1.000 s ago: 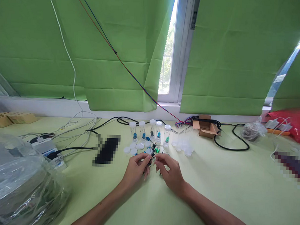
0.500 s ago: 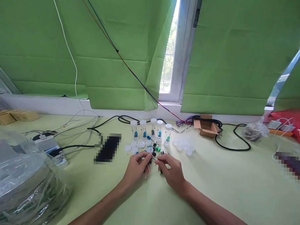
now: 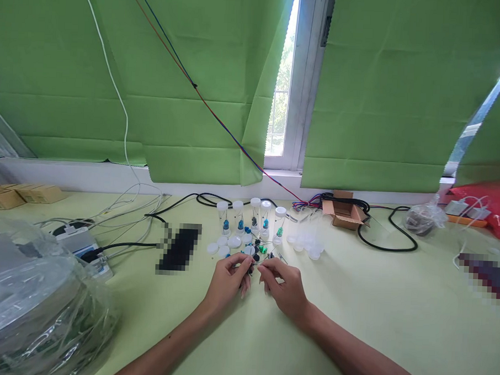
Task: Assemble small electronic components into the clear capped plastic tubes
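My left hand (image 3: 226, 279) is closed in a pinch on a thin wire lead, seemingly of a small dark component partly hidden by the fingers. Facing it, my right hand (image 3: 286, 287) also has thumb and forefinger pressed together at the far end of that lead. Just beyond the fingertips lie loose green components (image 3: 263, 249) and several black and blue ones with long thin leads. Behind them stands a row of clear capped tubes (image 3: 280, 225), each with a component inside. Loose white caps (image 3: 212, 248) lie to the left of the pile.
Uncapped clear tubes (image 3: 308, 234) are grouped right of the row. An open cardboard box (image 3: 346, 216) and black cable (image 3: 396, 249) sit behind. At left are a blurred-out dark object (image 3: 180, 248), a power strip (image 3: 79, 243) and a large plastic-wrapped reel (image 3: 33, 299).
My right fingertips have shifted very slightly at the lead, and the fingers below have drawn in a little. My left hand stays in place.
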{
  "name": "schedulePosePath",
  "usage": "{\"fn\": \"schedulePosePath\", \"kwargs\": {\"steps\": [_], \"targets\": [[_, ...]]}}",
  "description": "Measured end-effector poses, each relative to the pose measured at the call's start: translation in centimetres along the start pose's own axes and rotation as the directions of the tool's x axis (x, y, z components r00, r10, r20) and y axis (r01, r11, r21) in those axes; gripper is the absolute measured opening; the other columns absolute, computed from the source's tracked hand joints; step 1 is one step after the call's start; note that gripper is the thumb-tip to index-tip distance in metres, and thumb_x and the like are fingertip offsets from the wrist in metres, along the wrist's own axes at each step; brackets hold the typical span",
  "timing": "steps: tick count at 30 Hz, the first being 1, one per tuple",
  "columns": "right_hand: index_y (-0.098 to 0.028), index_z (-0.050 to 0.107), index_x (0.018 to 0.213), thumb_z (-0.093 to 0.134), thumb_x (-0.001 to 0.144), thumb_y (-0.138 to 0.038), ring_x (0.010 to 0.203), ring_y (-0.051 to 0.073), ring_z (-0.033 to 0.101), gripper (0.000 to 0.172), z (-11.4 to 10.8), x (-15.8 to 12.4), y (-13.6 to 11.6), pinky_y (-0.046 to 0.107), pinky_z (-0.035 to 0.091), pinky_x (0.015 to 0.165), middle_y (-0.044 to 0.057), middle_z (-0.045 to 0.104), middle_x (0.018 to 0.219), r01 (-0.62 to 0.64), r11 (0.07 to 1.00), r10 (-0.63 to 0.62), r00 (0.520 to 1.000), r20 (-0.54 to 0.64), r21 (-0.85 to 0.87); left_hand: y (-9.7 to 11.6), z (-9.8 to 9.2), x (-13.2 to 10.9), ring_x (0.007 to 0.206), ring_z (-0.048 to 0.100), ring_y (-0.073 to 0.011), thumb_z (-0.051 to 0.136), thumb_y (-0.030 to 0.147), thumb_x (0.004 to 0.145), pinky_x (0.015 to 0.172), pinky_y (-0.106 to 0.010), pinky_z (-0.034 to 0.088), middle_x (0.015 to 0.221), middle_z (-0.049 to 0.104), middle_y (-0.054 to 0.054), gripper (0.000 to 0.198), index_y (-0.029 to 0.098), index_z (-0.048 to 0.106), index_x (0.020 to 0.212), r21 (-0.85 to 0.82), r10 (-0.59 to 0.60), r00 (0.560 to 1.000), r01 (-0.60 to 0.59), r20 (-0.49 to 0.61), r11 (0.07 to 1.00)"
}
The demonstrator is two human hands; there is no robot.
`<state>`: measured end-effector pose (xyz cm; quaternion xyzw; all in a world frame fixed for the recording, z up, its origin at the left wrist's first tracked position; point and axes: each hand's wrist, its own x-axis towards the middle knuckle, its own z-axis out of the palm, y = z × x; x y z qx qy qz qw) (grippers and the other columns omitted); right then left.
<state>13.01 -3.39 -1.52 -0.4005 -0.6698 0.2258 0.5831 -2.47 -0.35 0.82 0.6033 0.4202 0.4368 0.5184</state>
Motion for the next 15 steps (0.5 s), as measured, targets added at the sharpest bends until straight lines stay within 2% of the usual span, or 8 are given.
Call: {"fn": "schedulePosePath", "kwargs": {"steps": [5,8,15], "targets": [[-0.02,0.059,0.094,0.044,0.098,-0.032,0.05,0.01,0.057,0.02,-0.2,0.0,-0.2,0.024,0.047,0.052,0.0,0.063,0.069,0.007,0.999,-0.009,0.998,0.057,0.032,-0.2,-0.1,0.1,0.039,0.048,-0.0106,0.062,0.05,0.082,0.041,-0.023,0.035,0.052,0.057,0.002,0.034,0.016,0.066,0.082,-0.049,-0.039,0.999,0.04,0.021,0.998],[-0.02,0.059,0.088,0.042,0.099,-0.031,0.051,0.01,0.057,0.023,-0.3,0.1,-0.6,0.024,0.047,0.053,0.001,0.063,0.072,0.018,1.0,-0.02,0.998,0.067,0.023,-0.1,-0.1,0.1,0.039,0.046,-0.01,0.062,0.048,0.082,0.041,-0.023,0.034,0.053,0.057,0.002,0.033,0.016,0.066,0.081,-0.064,-0.054,0.998,0.057,0.037,0.996],[-0.019,0.059,0.082,0.05,0.095,-0.029,0.056,0.013,0.055,0.018,-0.3,0.3,-1.3,0.029,0.049,0.056,0.004,0.058,0.074,0.017,1.0,-0.017,1.0,-0.014,0.024,0.2,0.0,-0.5,0.039,0.044,-0.0092,0.061,0.046,0.084,0.042,-0.023,0.032,0.049,0.055,0.003,0.03,0.016,0.065,0.078,-0.081,-0.076,0.996,0.079,0.043,0.994]]}}
